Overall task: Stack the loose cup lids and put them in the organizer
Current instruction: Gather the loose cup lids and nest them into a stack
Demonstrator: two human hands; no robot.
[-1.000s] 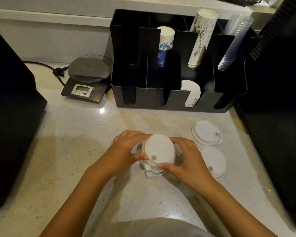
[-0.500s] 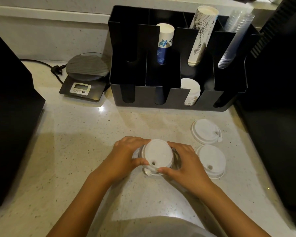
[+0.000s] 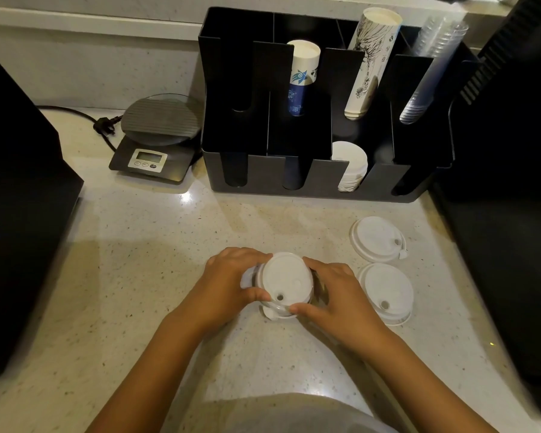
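Head view: left hand [image 3: 228, 284], right hand [image 3: 334, 295] still clamp lid stack [image 3: 286, 282], unchanged.

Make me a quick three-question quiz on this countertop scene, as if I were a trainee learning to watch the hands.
1. True or false: both hands are closed around the lid stack.
2. How many loose lids lie flat on the counter to the right of the hands?
3. Which front slot of the organizer already holds white lids? A) first from the left B) third from the left C) fourth from the left

Key
1. True: the left hand and right hand grip the stack from opposite sides.
2. Two: the far lid and the near lid.
3. B: the stored lids sit there on edge.
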